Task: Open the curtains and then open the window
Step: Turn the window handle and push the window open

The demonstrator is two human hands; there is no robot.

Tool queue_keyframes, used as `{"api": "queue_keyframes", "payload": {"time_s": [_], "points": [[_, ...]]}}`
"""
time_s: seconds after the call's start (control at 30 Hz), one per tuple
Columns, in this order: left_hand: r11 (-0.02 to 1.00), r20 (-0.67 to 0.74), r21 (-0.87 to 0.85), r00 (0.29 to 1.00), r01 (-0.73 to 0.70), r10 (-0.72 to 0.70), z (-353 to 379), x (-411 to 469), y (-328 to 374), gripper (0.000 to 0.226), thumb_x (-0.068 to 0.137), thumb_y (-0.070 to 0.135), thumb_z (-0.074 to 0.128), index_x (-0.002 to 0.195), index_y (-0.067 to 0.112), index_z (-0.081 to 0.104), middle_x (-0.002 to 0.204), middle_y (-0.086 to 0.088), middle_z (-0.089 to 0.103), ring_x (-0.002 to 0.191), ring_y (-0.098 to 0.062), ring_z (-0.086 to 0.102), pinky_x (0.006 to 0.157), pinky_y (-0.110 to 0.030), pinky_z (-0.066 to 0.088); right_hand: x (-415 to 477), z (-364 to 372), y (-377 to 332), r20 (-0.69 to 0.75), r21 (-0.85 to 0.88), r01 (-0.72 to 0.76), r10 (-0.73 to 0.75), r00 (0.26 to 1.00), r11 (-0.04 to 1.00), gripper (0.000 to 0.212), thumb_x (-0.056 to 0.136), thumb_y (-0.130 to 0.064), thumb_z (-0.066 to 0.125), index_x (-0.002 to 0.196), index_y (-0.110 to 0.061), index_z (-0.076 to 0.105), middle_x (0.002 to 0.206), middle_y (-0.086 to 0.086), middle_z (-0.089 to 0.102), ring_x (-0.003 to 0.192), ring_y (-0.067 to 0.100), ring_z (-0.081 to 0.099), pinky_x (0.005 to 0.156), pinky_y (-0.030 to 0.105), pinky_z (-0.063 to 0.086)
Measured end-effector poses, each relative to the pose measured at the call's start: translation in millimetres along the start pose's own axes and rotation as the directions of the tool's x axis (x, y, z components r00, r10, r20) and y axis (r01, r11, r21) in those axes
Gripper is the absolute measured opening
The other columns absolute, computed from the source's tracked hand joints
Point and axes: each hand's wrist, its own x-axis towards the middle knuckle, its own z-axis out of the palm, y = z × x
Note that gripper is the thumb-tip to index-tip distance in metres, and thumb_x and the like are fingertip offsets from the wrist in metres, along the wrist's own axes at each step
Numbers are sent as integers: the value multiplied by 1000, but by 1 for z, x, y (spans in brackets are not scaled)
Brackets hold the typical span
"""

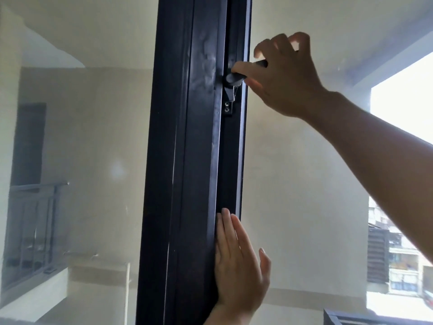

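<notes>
A dark window frame (192, 160) runs top to bottom through the middle of the view, with glass panes on both sides. High on its right edge sits a dark window handle (234, 77), turned roughly sideways. My right hand (285, 76) reaches in from the right and grips that handle, thumb over it, fingers curled behind. My left hand (239, 263) lies flat and open against the lower right edge of the frame, fingers pointing up. No curtain is in view.
Through the glass I see pale walls of a light well, a railing (32, 226) at the lower left, and bright buildings (403, 254) at the right. Two screws (227, 107) sit just below the handle.
</notes>
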Motion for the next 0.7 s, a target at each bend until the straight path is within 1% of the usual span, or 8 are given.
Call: {"api": "queue_keyframes", "payload": {"time_s": [0.13, 0.2, 0.3, 0.37, 0.43, 0.53, 0.63, 0.7], "points": [[999, -62, 0, 997, -38, 38, 6, 3, -4, 87, 74, 33, 44, 142, -4, 4, 145, -22, 21, 134, -34, 22, 117, -24, -7, 1, 3, 1, -16, -3, 39, -39, 999, 999, 20, 89, -27, 43, 107, -23, 51, 108, 19, 62, 102, 38, 57, 88, 56, 39], [1000, -92, 5, 995, -26, 26, 7, 2, -3, 84, 75, 33, 43, 141, -7, 11, 142, -22, 26, 131, -32, 26, 117, -23, -5, -1, 5, 3, -18, -4, 51, -51, 999, 999, 26, 91, -32, 39, 113, -22, 48, 116, 19, 59, 110, 37, 54, 94, 54, 34], [999, -78, 50, 997, 22, -18, 9, -9, -4, 73, 75, 34, 40, 132, -9, 29, 140, -21, 28, 128, -31, 29, 114, -28, 18, -2, 3, 3, -8, 14, 21, -21, 1000, 1000, 34, 91, -32, 35, 120, -17, 44, 118, 21, 57, 110, 36, 52, 96, 44, 27], [997, -64, 58, 997, 50, -46, 13, -21, -4, 72, 73, 35, 40, 131, -8, 31, 140, -21, 27, 127, -32, 29, 108, -34, 26, -1, 3, 4, -23, 34, 3, -2, 1000, 999, 35, 92, -29, 34, 121, -12, 44, 116, 22, 57, 107, 37, 53, 93, 45, 31], [995, -64, 66, 995, 78, -74, 17, -32, -2, 73, 74, 36, 40, 132, -7, 29, 141, -21, 26, 127, -33, 28, 105, -37, 22, -6, 4, 4, -111, 24, 3, 0, 994, 1000, 32, 92, -26, 35, 117, -11, 46, 108, 19, 61, 99, 34, 58, 88, 40, 38], [992, -97, 104, 993, 70, -60, 22, -33, -3, 70, 86, 37, 29, 140, -5, 17, 143, -22, 23, 130, -34, 25, 113, -31, 8, -24, 12, 4, -271, -29, -11, 3, 963, 1000, 24, 85, -18, 47, 109, -15, 52, 92, 7, 68, 84, 24, 64, 76, 30, 31], [984, -142, 165, 989, 62, -39, 29, -30, -6, 68, 91, 39, 15, 143, -2, 0, 143, -23, 21, 131, -34, 25, 114, -30, 4, -37, 28, 3, -389, -121, -25, -25, 921, 992, 33, 76, -7, 51, 106, -18, 57, 92, 3, 71, 89, 20, 67, 82, 31, 31], [992, -175, 117, 984, 37, -16, 30, -32, -8, 67, 91, 41, 15, 143, -1, 8, 144, -21, 22, 133, -33, 24, 116, -28, 4, -45, 40, -2, -433, -138, -57, -9, 901, 989, 38, 72, -5, 49, 106, -19, 59, 95, 2, 72, 93, 17, 67, 88, 33, 32]]}}
